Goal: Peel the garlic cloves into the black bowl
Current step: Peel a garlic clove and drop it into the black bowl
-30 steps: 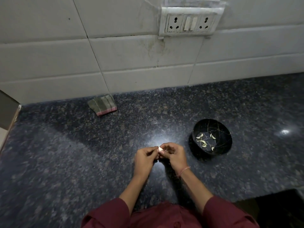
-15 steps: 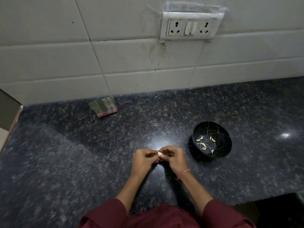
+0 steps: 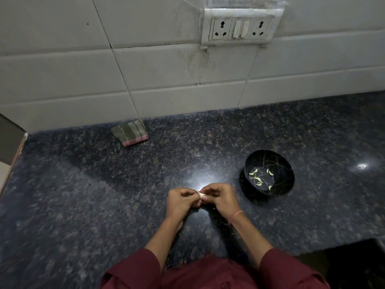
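As peeling needs two grips, the left hand (image 3: 179,203) and right hand (image 3: 221,200) pinch one garlic clove (image 3: 201,194) in curled fingers (image 3: 188,191). The black bowl (image 3: 288,180) sits near, right of the fingers, handy for dropping.

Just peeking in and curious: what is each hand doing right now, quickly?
Left hand: fingers curled, pinching the garlic clove.
Right hand: fingers curled, pinching the same garlic clove.

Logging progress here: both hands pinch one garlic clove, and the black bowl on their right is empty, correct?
Not empty: the head view shows the black bowl holding several peeled cloves. The left hand and right hand do pinch one garlic clove.
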